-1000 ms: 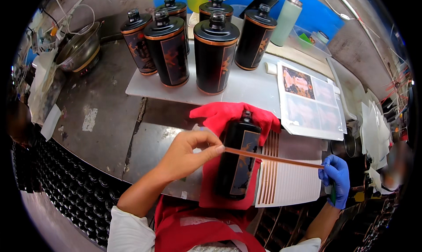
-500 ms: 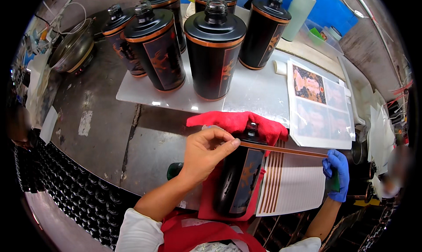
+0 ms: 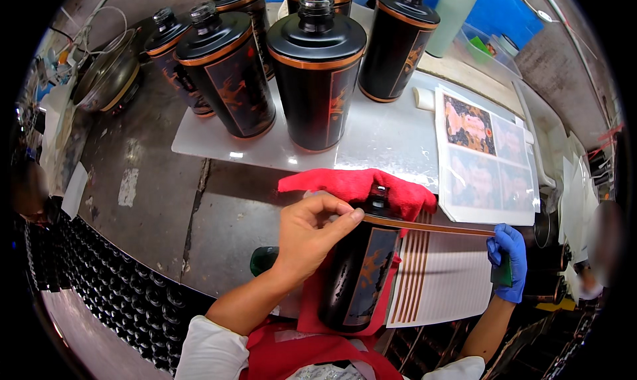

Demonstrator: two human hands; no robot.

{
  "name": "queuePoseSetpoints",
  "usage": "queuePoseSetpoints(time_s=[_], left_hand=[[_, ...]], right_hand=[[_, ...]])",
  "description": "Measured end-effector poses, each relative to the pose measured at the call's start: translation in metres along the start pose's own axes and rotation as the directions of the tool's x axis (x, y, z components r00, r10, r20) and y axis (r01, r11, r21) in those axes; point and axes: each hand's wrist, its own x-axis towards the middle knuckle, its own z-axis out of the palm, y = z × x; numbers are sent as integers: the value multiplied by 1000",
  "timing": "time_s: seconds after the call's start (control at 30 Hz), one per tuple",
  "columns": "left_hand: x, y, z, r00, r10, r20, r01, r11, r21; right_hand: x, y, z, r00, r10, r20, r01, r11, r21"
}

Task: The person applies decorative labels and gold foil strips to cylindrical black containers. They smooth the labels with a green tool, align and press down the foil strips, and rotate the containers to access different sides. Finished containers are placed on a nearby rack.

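A black bottle (image 3: pixel 348 280) with a dark, copper-patterned panel lies on red cloth (image 3: pixel 332 179), its neck pointing away from me. My bare left hand (image 3: pixel 306 233) pinches one end of a thin copper-coloured strip (image 3: pixel 446 229) at the bottle's shoulder. Stretched out to the right, the strip runs to my right hand (image 3: pixel 512 257), which wears a blue glove and grips the other end between thumb and finger. A flat green piece (image 3: pixel 502 272) is also tucked in that gloved hand. Below the strip rests a white sheet (image 3: pixel 454 277) bearing several copper strips.
Several black bottles with copper bands, one a black bottle (image 3: pixel 315 81), stand on a white board (image 3: pixel 378 138) beyond my hands. Printed pages (image 3: pixel 488 181) lie at right, near a pale green flask (image 3: pixel 453 18). A metal bowl (image 3: pixel 109 81) sits far left; a dark green object (image 3: pixel 263 260) is by my left forearm.
Both hands keep their hold on the strip and have barely moved. The standing bottles appear slightly higher and further left in the picture, and more of the green piece shows.
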Motion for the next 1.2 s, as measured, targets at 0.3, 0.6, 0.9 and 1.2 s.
queuePoseSetpoints(time_s=[0.3,0.6,0.9,1.2], left_hand=[[0,-4,-1,1000,-5,-8,5,998,-61],[-1,-10,4,998,21,-52,-26,995,-94],[-5,-14,18,992,45,-114,-75,959,-274],[-2,-26,19,982,101,-159,-148,935,-322]], right_hand=[[0,1,2,1000,3,-8,-3,1000,7],[7,9,2,1000,21,-16,-20,1000,6],[6,14,5,999,17,-28,-16,999,41],[7,25,1,1000,14,-23,-13,999,34]])
